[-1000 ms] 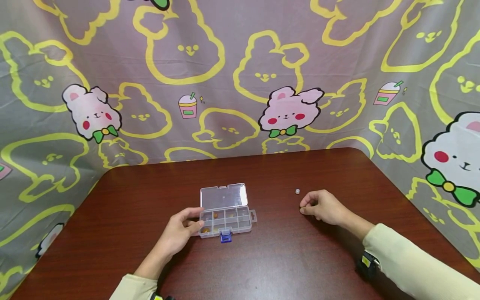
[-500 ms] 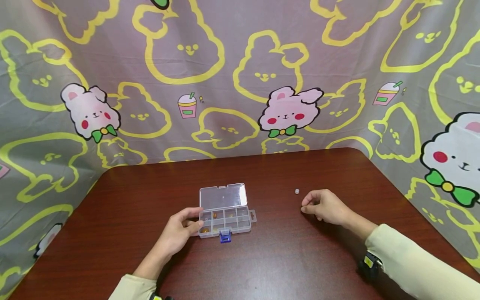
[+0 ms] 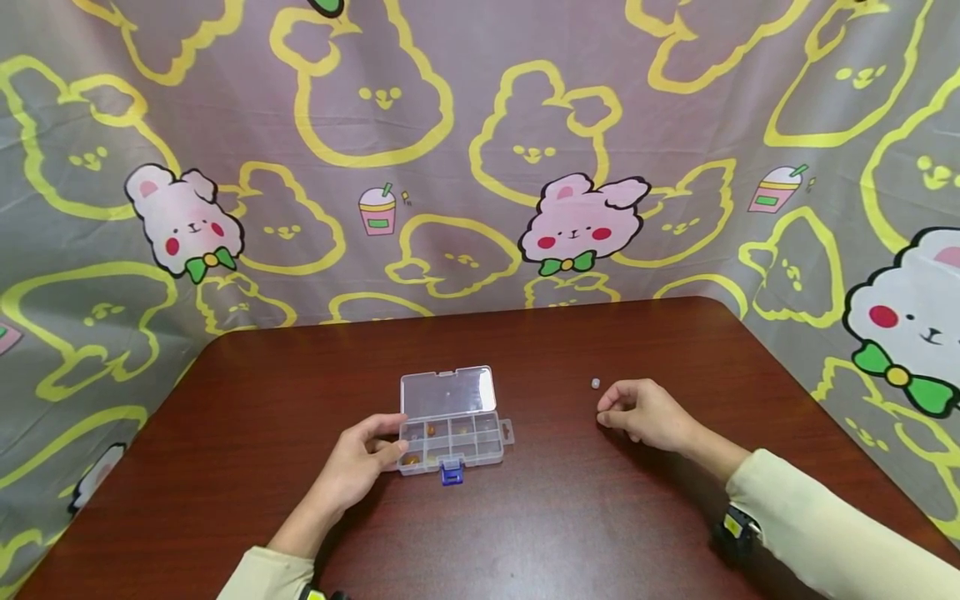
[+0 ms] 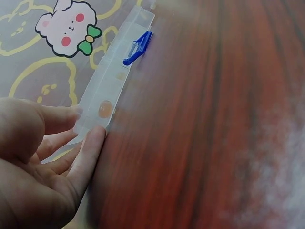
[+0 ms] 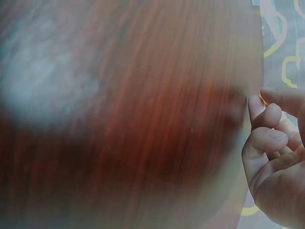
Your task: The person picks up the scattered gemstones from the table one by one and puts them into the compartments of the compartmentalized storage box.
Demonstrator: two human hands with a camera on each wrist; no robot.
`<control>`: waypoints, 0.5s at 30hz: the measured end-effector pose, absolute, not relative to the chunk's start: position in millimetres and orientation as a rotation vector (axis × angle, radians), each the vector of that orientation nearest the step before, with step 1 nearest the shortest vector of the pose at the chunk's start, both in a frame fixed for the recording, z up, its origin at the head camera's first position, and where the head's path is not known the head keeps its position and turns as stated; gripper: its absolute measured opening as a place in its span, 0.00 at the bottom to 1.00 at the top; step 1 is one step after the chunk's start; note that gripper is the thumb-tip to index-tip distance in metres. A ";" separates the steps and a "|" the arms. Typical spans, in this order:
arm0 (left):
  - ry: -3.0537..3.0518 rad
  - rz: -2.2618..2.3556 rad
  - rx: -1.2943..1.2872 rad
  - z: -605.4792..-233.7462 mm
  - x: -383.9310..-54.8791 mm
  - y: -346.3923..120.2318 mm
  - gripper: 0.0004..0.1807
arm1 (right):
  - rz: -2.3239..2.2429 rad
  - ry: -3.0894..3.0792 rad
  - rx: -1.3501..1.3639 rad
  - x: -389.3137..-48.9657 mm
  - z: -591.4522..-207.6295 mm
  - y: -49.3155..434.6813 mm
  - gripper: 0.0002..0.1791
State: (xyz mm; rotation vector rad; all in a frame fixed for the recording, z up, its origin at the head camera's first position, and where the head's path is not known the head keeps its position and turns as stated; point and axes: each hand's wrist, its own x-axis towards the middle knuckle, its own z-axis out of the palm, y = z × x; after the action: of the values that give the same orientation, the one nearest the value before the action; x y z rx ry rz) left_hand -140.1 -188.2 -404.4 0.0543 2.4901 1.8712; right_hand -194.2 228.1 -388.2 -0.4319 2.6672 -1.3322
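Observation:
A clear plastic compartment box point(image 3: 487, 454) lies on the table with its transparent lid point(image 3: 447, 394) folded back and a blue latch point(image 3: 452, 473) hanging at its front. My left hand point(image 3: 360, 458) grips its left end, thumb at the front corner and fingers behind. An amber-coloured bead point(image 4: 105, 109) shows through the wall in the left wrist view, and several small beads lie in the left compartments. My right hand point(image 3: 648, 414) is low over the table to the right, fingers curled and thumb and index fingertips together. Whatever may be between those tips is hidden. Just beyond it is a small white bead point(image 3: 596, 383).
The dark red-brown wooden table point(image 3: 540, 517) has rounded far corners. A grey curtain point(image 3: 450, 150) with yellow outlines and white cartoon rabbits hangs behind it and along both sides. A hanging tab point(image 3: 507, 432) sticks out from the box's right end.
My right hand has shifted very slightly left, nearer the white bead's side. The left hand, the box and the white bead stay where they were.

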 end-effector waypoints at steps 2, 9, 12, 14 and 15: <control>2.487 1.876 0.056 -404.4 -140.3 -187.9 0.19 | -1.330 2.668 -0.439 -194.6 -388.6 226.1 0.03; 2.496 1.874 0.057 -404.4 -140.8 -187.3 0.19 | -1.361 2.636 -0.475 -194.9 -389.7 214.8 0.03; 2.504 1.870 0.056 -404.6 -140.8 -187.1 0.19 | -1.373 2.611 -0.506 -195.0 -390.5 209.0 0.02; 2.504 1.869 0.053 -404.6 -140.8 -186.9 0.19 | -1.377 2.600 -0.533 -195.1 -390.9 204.9 0.02; 2.505 1.867 0.053 -404.5 -140.8 -186.8 0.19 | -1.379 2.595 -0.544 -195.1 -390.8 202.8 0.02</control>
State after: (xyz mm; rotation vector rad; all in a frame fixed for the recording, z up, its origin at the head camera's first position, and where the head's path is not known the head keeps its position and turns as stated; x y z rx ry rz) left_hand -140.8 -186.8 -404.5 0.0533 2.5053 1.8668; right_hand -195.1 202.8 -390.8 -0.5442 2.5947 -1.3788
